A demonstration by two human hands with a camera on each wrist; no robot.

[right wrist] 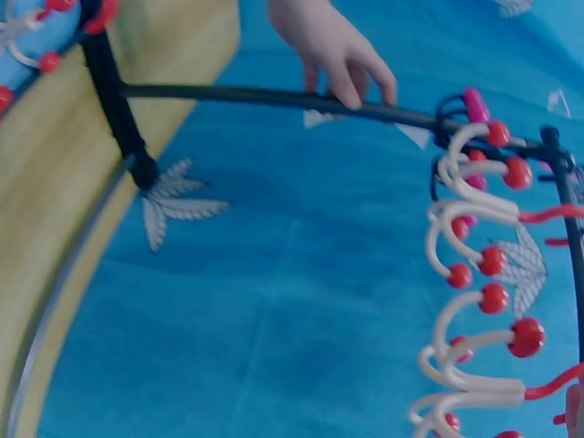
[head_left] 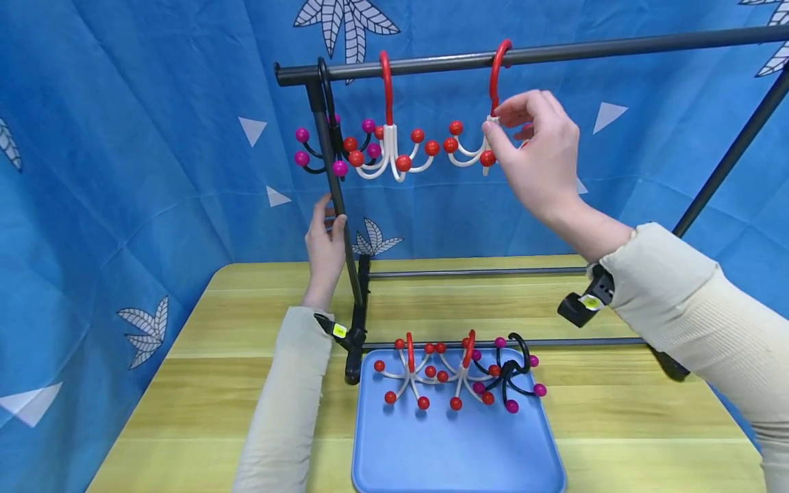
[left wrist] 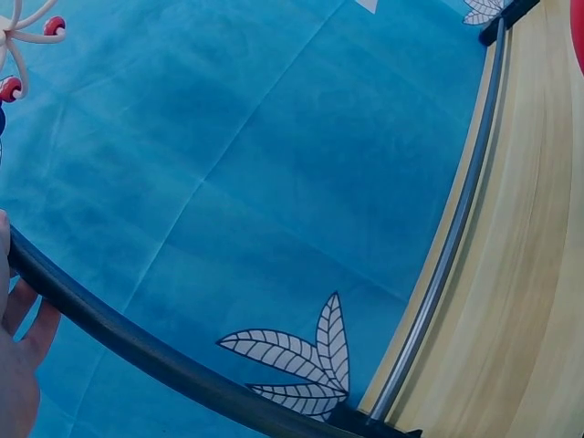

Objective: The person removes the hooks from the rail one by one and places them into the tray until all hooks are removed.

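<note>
A multi-arm hanger with white arms, red ball tips and a red hook [head_left: 495, 85] hangs from the rack's top rail [head_left: 431, 64]. My right hand [head_left: 545, 150] pinches it near the hook's base, thumb and forefinger at its neck. My left hand [head_left: 327, 243] grips the rack's dark left post [head_left: 337, 185], with the thumb on one side and fingers behind. Left of the right hand hang another red-and-white hanger [head_left: 390, 140] and, by the post, a black hanger [head_left: 327, 89] with magenta balls. The right wrist view shows both red-and-white hangers [right wrist: 484, 394] sideways.
A blue tray [head_left: 456, 452] on the wooden table [head_left: 203, 383] holds two red-and-white hangers [head_left: 409, 376] and a black one [head_left: 508, 373]. The rack's lower bars [head_left: 585, 341] cross the table behind it. A blue cloth [head_left: 154, 137] forms the backdrop.
</note>
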